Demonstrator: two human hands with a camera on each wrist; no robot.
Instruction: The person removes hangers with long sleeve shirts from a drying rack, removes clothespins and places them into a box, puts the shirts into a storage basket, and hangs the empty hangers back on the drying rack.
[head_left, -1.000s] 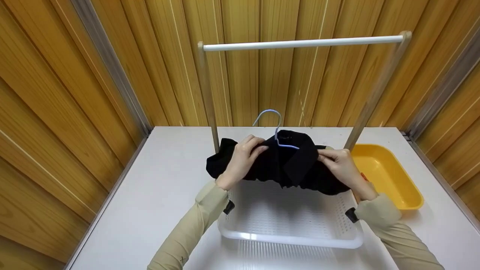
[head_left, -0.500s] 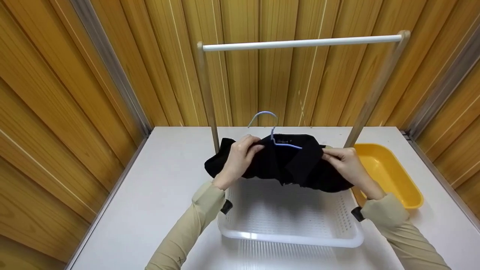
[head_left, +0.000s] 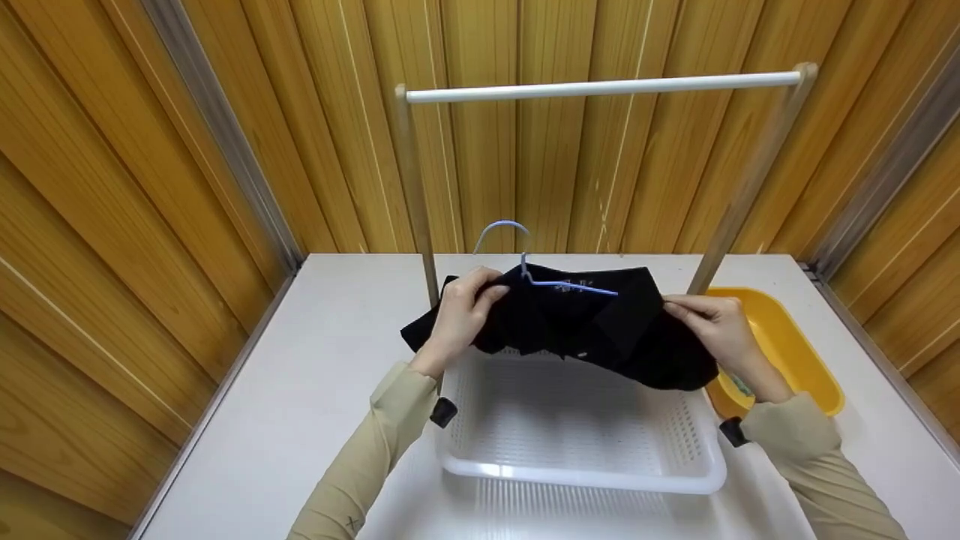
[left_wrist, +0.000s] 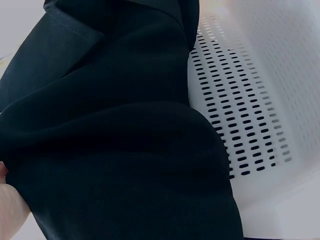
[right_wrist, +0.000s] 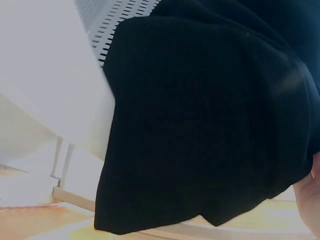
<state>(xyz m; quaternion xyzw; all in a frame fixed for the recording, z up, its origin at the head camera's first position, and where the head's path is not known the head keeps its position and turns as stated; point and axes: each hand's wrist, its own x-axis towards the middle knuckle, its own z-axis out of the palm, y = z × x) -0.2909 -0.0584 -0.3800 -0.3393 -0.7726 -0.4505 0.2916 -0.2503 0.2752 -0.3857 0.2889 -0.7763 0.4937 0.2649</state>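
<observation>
A black collared shirt point(head_left: 667, 360) hangs spread between both hands over a white perforated basket point(head_left: 577, 478). Its collar opening faces up, with pale lettering inside the neck. A blue-violet hanger point(head_left: 574, 286) sits in that opening; its hook sticks up above the collar, and part of its bar is hidden by the cloth. My left hand point(head_left: 459, 319) pinches the shirt's left shoulder beside the hook. Thumb and fingers of my right hand point(head_left: 720, 330) pinch the right shoulder. Black cloth fills most of both wrist views, with only bits of the left hand point(left_wrist: 12, 212) and right hand point(right_wrist: 307, 200) showing.
Behind the shirt stands a rack with a white top rail point(head_left: 600, 88) and wooden posts. A yellow tub point(head_left: 799, 352) is at the right, partly behind my right forearm. Everything stands on a white table point(head_left: 300, 375) before wood-panelled walls.
My hands have moved apart, left hand leftward and right hand rightward, stretching the shirt's neck wider. The hanger's hook has shifted left, and more of its bar shows.
</observation>
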